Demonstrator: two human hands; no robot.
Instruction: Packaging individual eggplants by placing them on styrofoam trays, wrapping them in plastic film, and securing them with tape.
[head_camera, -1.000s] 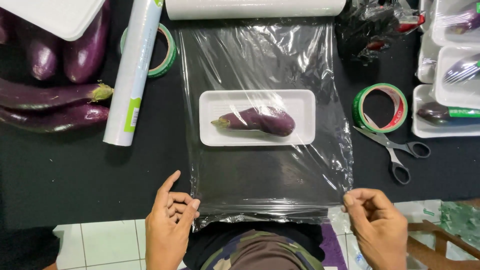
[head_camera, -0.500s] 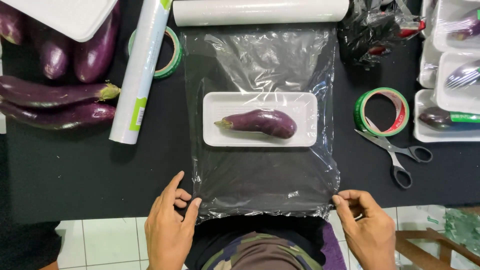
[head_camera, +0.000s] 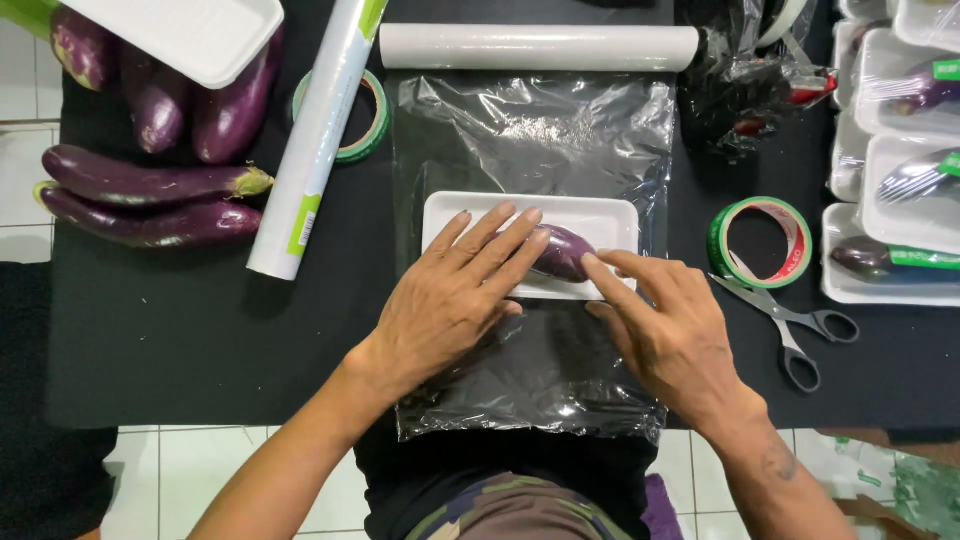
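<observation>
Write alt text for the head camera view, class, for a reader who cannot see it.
Two bare hands, left hand and right hand, press flat on an eggplant in a white foam tray lying on clear plastic film on a black table. Loose eggplants lie left; scissors and green tape lie right.

A purple eggplant (head_camera: 562, 252) lies on a white tray (head_camera: 610, 215) at the frame's centre, over clear glossy film (head_camera: 530, 130) on a black table (head_camera: 180, 330). Centre right, a green-and-red tape ring (head_camera: 722, 240); black-handled scissors (head_camera: 790, 325).
</observation>
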